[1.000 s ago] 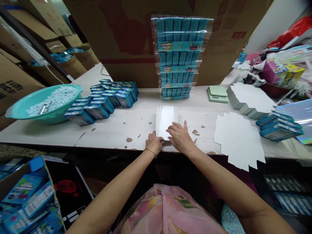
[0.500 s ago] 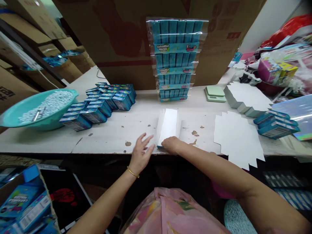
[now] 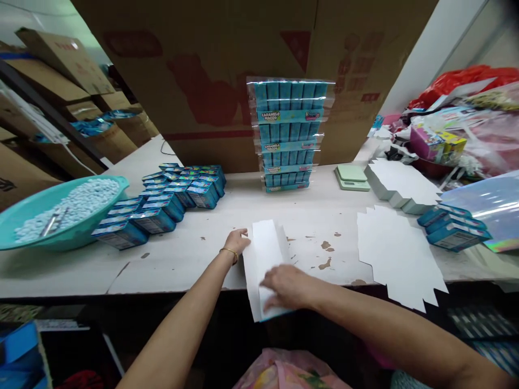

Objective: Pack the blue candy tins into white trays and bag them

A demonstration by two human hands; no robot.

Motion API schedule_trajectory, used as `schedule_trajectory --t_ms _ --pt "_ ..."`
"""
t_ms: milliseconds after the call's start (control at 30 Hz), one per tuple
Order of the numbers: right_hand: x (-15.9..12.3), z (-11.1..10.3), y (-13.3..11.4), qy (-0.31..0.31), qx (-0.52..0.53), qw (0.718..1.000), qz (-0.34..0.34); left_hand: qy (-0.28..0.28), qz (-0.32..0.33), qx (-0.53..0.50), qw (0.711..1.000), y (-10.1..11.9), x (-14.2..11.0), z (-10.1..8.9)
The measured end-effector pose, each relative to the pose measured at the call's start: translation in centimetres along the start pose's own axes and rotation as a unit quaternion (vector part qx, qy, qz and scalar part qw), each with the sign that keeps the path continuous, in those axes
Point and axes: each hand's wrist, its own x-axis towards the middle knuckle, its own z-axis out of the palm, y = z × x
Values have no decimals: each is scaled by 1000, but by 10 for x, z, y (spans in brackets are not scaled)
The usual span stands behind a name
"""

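Observation:
A partly folded white carton (image 3: 265,243) lies in front of me, its near end sticking out past the table's front edge. A thin strip of blue print shows along that near end. My left hand (image 3: 238,241), with a gold bangle at the wrist, pinches the carton's left side toward its far end. Over the near part of the carton rests my right hand (image 3: 286,286), slightly blurred, thumb and fingers apart on the white surface. Right of the carton lies a flat white carton blank (image 3: 399,254), and behind it a stack of blanks (image 3: 401,181).
Blue boxes (image 3: 162,197) stand in rows at the left, beside a teal basin (image 3: 67,240) of pale blue candies. A plastic-wrapped stack of blue trays (image 3: 288,135) leans at the back. A green scale (image 3: 352,178) and more blue boxes (image 3: 456,229) are at the right.
The carton has slid toward me and over the table edge. My left hand let go of its near corner, swung away and took its far left side. The right hand stayed near the near end.

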Motion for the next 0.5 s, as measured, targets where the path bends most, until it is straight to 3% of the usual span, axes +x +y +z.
schedule_trajectory --t_ms 33,100,167,200,267,367,433,500 --pt "6 -5 12 83 9 994 66 -2 -6 -5 1000 0 -4 2" --pt "18 -10 38 207 22 950 235 -3 -16 -19 1000 0 -17 4" --pt "29 -4 60 196 73 917 340 -6 -6 -46 999 -1 -31 7" --pt "32 1 65 167 104 916 349 -10 5 -54 998 -1 -37 7" --pt "35 14 66 116 138 935 304 -36 20 -47 998 -2 -49 7" --pt "35 24 54 101 116 963 224 -109 13 -6 994 0 -58 5" --pt "36 21 49 84 129 964 217 -142 -1 18 990 3 -59 4" --pt "40 16 51 53 167 956 235 -140 -12 37 989 7 -58 2"
